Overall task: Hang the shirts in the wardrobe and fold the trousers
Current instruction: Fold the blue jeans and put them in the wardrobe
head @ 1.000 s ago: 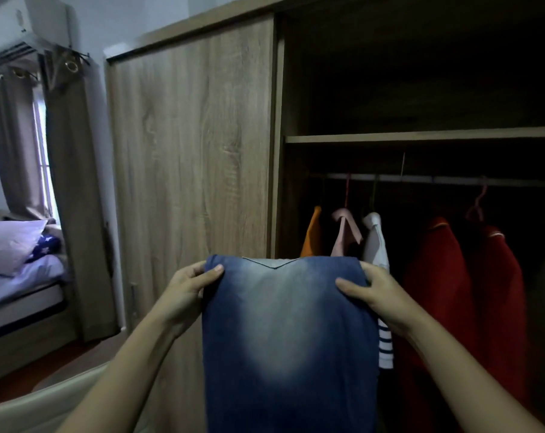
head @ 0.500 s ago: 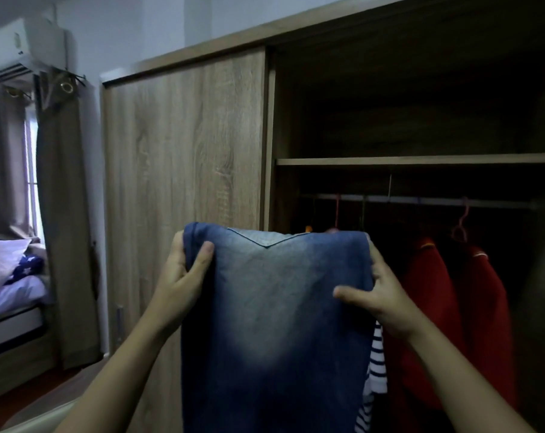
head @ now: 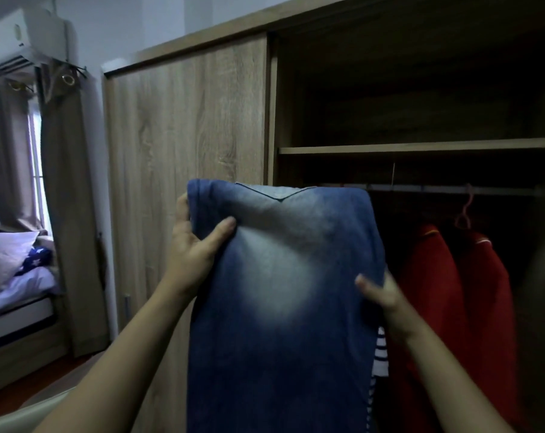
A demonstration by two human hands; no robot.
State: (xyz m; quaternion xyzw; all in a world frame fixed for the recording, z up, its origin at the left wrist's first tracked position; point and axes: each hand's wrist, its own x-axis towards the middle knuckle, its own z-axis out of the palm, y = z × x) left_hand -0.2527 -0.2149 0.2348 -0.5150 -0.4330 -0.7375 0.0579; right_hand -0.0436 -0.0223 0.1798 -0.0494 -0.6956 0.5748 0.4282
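Folded blue jeans (head: 280, 292) with a faded middle hang in front of me, held up before the open wardrobe (head: 421, 145). My left hand (head: 196, 248) grips their upper left edge, thumb on the front. Lower down, my right hand (head: 380, 295) pinches the right edge, thumb on the front. Red shirts (head: 452, 292) hang on the rail (head: 452, 190) behind, and a striped shirt (head: 380, 360) peeks out past the jeans' right edge. Other hanging shirts are hidden behind the jeans.
The wardrobe's sliding door (head: 186, 167) stands shut at the left. A wooden shelf (head: 418, 149) runs above the rail. A bed with pillows (head: 11, 276), a curtain (head: 64, 214) and an air conditioner (head: 24, 35) lie at the far left.
The jeans have risen toward the shelf, covering the orange, pink and white shirts. My right hand has slid lower on the right edge. The view has tilted upward.
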